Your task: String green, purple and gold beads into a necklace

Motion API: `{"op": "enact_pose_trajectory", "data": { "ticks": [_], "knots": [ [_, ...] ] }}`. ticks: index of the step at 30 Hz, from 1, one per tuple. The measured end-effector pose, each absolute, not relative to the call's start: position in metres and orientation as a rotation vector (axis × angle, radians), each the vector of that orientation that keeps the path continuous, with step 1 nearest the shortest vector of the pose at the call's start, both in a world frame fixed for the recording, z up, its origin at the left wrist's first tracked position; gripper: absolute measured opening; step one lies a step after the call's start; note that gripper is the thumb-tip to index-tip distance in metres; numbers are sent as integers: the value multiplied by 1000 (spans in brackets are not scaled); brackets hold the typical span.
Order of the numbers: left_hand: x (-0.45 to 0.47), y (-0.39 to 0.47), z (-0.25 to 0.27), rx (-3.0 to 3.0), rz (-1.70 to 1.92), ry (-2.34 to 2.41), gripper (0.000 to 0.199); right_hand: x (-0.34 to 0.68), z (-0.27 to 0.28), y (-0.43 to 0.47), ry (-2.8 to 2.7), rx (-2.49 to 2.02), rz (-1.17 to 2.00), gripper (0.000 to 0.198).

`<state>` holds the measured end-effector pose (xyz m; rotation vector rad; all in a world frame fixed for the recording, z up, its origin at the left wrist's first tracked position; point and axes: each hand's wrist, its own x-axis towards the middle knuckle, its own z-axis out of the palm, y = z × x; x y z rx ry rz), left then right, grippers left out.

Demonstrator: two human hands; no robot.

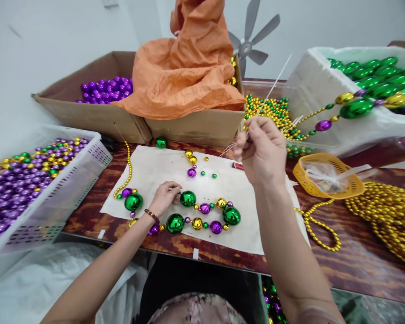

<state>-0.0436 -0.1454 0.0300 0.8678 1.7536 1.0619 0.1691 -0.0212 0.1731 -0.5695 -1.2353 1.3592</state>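
Observation:
My left hand (167,196), wearing a brown bead bracelet (151,216), is pinched at the end of a strand of beads, right beside a big green bead (188,198). That strand bends round on a white cloth (243,234), with purple (216,227), gold and green beads on it. Raised over the cloth's right side, my right hand (263,146) closes on a thin, straight white string (273,87) that sticks up past the fingers. Loose gold beads (193,159), a purple bead (191,173) and small green beads (214,176) lie between the hands.
At left stands a white basket (70,193) of small beads. Cardboard boxes (195,128) sit behind, partly under orange fabric (189,81). A foam box (324,72) with green beads, a yellow basket (354,191) and gold bead strings (388,216) are at right.

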Motion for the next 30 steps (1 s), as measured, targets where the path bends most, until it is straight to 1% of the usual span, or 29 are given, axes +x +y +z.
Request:
{"op": "enact_pose_trajectory", "data": {
  "ticks": [4, 9, 13, 16, 20, 24, 27, 30],
  "knots": [
    [-63, -147, 43, 1101, 877, 1826, 31, 163, 151, -33, -1231, -576, 1505, 24],
    [-82, -114, 57, 1412, 875, 1953, 40, 155, 116, -49, -1227, -620, 1746, 23],
    [-70, -69, 56, 1534, 768, 2027, 29, 151, 93, -53, -1241, -653, 1773, 27],
    [-52, -43, 54, 1662, 639, 2205, 28, 153, 81, -55, -1264, -700, 1772, 27],
    [-33, -22, 53, 1811, 422, 2332, 39, 156, 67, -59, -1225, -770, 1812, 27],
    [-27, -11, 52, 1751, 226, 2367, 54, 154, 57, -66, -1187, -802, 1839, 26],
    [-27, -10, 51, 1725, 190, 2379, 50, 152, 51, -70, -1190, -811, 1848, 27],
    [-33, -18, 49, 1641, 294, 2368, 41, 151, 45, -73, -1195, -823, 1853, 29]
  ]
}}
